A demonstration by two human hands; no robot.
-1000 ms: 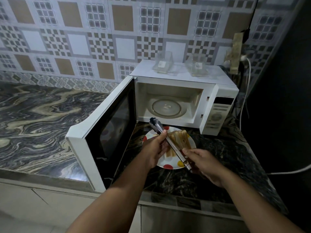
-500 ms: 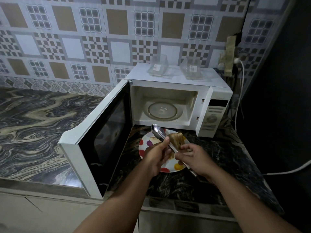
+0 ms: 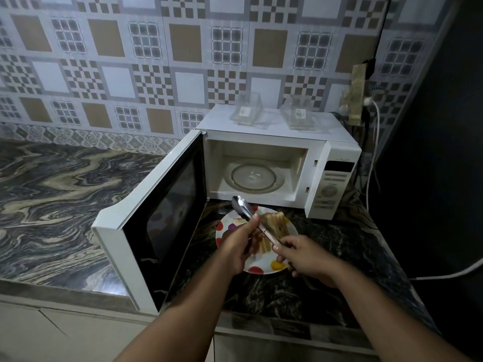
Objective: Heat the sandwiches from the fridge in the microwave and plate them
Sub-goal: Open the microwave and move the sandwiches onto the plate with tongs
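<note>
A white plate [image 3: 262, 267] with coloured dots lies on the counter in front of the white microwave [image 3: 337, 150]. Toasted sandwiches [image 3: 277, 224] lie on the plate, partly hidden by my hands. Metal tongs [image 3: 244, 208] hang over the plate, tips pointing toward the microwave. My left hand [image 3: 239, 242] grips the tongs near their middle. My right hand [image 3: 303, 257] holds their rear end, fingers curled round it. The microwave door [image 3: 156, 226] stands wide open to the left, and the glass turntable [image 3: 254, 178] inside is bare.
Two clear plastic containers [image 3: 247, 112] [image 3: 299, 114] stand on top of the microwave. A wall socket with a white cable [image 3: 373, 142] is at the right, beside a dark wall. Marbled countertop [image 3: 60, 205] stretches to the left of the open door.
My right hand slid forward along the tongs, then back a little toward their rear. The view drew back slightly. Both hands stay on the tongs over the plate.
</note>
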